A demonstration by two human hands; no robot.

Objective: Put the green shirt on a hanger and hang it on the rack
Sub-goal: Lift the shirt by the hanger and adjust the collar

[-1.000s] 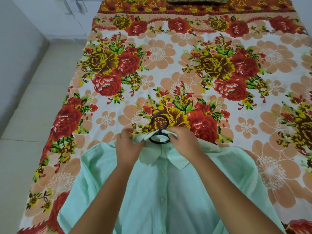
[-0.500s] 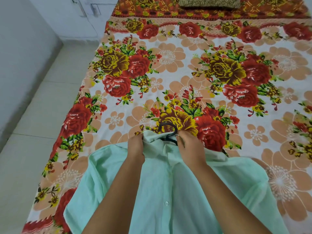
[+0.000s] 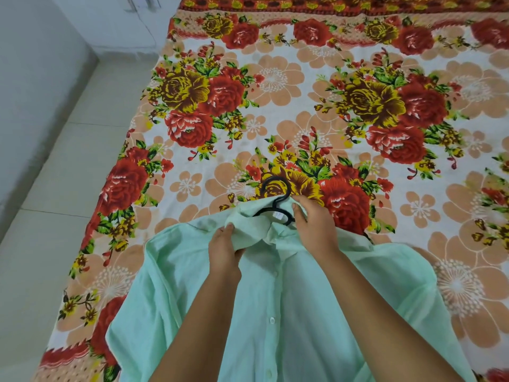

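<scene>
The flowered sheet (image 3: 303, 86) covers the bed, and on its near part my green shirt (image 3: 289, 340) lies front up. My left hand (image 3: 224, 250) pinches a fold of the collar, my right hand (image 3: 314, 219) grips the collar's other side, and the black hanger (image 3: 275, 188) sits inside the neck with its hook lying out on the sheet. A small white label (image 3: 278, 215) shows inside the collar, its print too small to read.
</scene>
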